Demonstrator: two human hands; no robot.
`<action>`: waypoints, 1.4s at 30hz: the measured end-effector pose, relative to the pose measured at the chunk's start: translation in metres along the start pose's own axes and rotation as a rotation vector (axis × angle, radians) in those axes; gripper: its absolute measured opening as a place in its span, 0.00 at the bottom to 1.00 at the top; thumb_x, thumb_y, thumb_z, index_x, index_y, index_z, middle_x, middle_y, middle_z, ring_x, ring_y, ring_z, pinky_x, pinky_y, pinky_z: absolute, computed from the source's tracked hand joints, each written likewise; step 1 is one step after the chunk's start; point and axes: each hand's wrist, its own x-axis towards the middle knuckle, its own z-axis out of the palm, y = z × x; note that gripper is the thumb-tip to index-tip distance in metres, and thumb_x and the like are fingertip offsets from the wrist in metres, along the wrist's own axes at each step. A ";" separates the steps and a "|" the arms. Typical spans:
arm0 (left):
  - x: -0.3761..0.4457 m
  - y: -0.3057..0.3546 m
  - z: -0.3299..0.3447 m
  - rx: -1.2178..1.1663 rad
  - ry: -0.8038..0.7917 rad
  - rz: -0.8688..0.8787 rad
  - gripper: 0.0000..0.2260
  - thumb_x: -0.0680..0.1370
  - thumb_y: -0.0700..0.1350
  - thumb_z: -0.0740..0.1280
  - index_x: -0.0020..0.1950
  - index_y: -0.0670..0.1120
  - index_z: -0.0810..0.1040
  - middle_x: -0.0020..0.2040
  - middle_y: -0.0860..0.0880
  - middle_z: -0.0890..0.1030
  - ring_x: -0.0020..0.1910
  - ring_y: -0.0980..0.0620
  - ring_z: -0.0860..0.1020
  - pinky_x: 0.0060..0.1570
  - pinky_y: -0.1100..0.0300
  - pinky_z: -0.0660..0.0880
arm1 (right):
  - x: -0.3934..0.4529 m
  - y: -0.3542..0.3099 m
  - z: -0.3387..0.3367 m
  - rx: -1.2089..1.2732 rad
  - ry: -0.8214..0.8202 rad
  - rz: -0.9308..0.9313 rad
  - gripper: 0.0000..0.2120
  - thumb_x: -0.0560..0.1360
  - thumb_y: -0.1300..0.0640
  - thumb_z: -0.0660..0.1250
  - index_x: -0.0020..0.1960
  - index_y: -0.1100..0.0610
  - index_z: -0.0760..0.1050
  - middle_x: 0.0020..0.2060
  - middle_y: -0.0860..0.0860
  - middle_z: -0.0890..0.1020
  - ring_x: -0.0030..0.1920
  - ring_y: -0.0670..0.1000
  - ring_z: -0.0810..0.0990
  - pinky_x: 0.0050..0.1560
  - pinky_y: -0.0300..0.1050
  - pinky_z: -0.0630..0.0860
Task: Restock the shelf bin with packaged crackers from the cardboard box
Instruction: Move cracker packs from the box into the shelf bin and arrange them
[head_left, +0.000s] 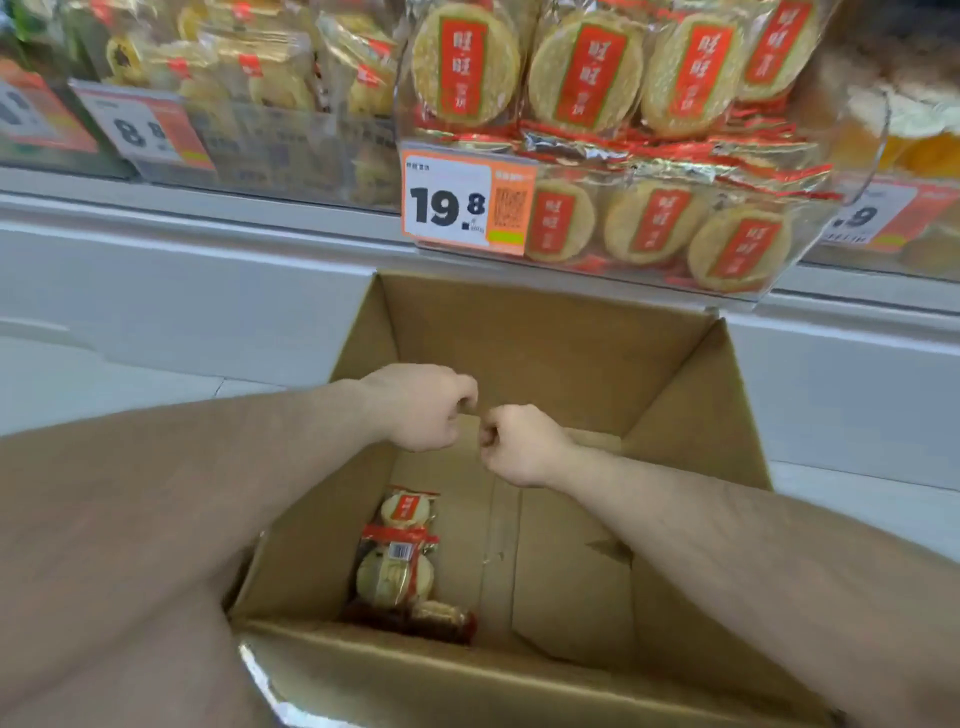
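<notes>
Cardboard box (545, 332) holds three cracker packs (400, 558).

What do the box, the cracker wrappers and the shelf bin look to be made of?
Box: plain brown cardboard, matte, with creased flaps. Cracker wrappers: thin glossy plastic film, crinkled and glinting, crackers showing through. Shelf bin: apparently clear rigid plastic, since packs show through its front.

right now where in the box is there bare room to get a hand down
The cardboard box floor is bare right of the leftover cracker packs, across to the right wall. The left side by those packs is tight. Above, the shelf bin is crowded. Both hands hover mid-box.
</notes>
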 end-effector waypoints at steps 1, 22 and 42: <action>0.001 -0.005 0.007 0.004 -0.079 -0.011 0.17 0.77 0.47 0.62 0.66 0.51 0.71 0.59 0.51 0.76 0.55 0.50 0.76 0.54 0.51 0.76 | 0.008 0.000 0.022 0.022 -0.087 0.028 0.07 0.72 0.58 0.63 0.48 0.53 0.78 0.50 0.53 0.82 0.53 0.57 0.80 0.50 0.46 0.78; -0.015 -0.016 0.031 -1.270 -0.359 -0.798 0.26 0.81 0.60 0.58 0.74 0.47 0.63 0.70 0.38 0.69 0.61 0.37 0.75 0.58 0.46 0.77 | -0.026 -0.012 0.064 0.506 0.211 -0.228 0.14 0.75 0.64 0.67 0.38 0.50 0.65 0.38 0.46 0.74 0.38 0.46 0.72 0.39 0.42 0.70; -0.017 -0.030 0.040 -1.206 -0.018 -0.408 0.30 0.76 0.30 0.64 0.63 0.66 0.73 0.56 0.51 0.80 0.52 0.50 0.81 0.45 0.57 0.80 | 0.005 0.013 0.171 -0.250 -0.600 -0.017 0.14 0.74 0.52 0.71 0.56 0.56 0.77 0.53 0.55 0.82 0.51 0.56 0.81 0.49 0.44 0.78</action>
